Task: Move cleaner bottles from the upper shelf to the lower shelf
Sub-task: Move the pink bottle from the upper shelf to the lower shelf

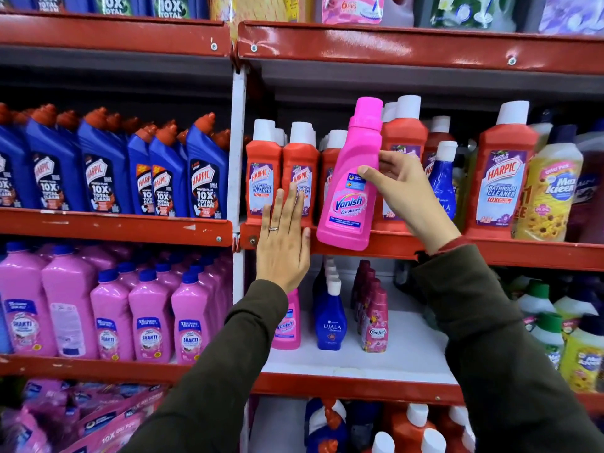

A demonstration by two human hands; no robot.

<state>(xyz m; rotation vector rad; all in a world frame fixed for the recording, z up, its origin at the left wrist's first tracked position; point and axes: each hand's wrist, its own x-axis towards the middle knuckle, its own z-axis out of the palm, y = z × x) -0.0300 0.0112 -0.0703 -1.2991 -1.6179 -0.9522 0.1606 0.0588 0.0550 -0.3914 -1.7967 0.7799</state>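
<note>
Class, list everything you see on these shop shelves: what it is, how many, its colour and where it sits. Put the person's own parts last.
Held bottle: one, bright pink, tilted in front of the middle shelf edge, right bay.
Bathroom cleaner bottles: several, red with white caps, middle shelf, right bay.
Toilet cleaner bottles: a full row, blue with red caps, middle shelf, left bay.
Floor cleaner bottles: many, pale pink with blue caps, lower shelf, left bay.
Small blue bottles: a short row, lower shelf, right bay.
Yellow bottle: one, middle shelf, far right.
Shelf rails: red, across each level.
Left hand: open, flat against the rail.
Right hand: gripping the held bottle.
</note>
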